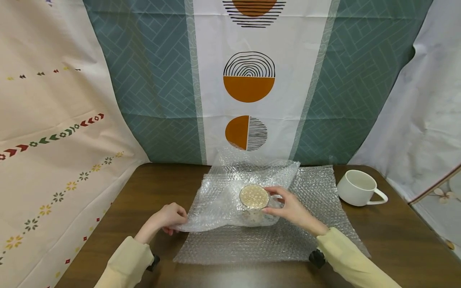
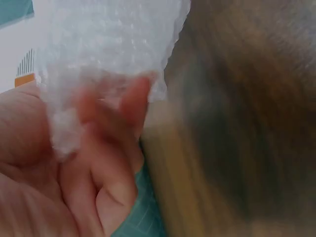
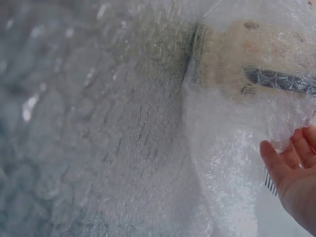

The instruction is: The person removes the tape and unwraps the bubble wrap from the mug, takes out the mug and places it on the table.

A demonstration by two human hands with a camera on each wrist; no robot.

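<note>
A cream mug point(image 1: 254, 197) with a round end facing up is covered by a clear bubble wrap sheet point(image 1: 219, 208) near the table's middle. Through the plastic, the right wrist view shows the mug's pale side point(image 3: 227, 54) with small brown marks and a dark bar. My right hand point(image 1: 289, 208) grips the wrapped mug at its right side, thumb and fingers around a plastic-covered part that sticks out. Over the table's left part, my left hand point(image 1: 171, 217) pinches the sheet's near left corner; blurred fingers hold this edge in the left wrist view.
Another bubble wrap sheet point(image 1: 252, 248) lies flat on the brown table point(image 1: 158, 180) beneath. A plain white mug point(image 1: 356, 188) stands at the right, handle pointing right. Fabric hangs behind and at both sides, with a patterned curtain point(image 1: 248, 80) at the back.
</note>
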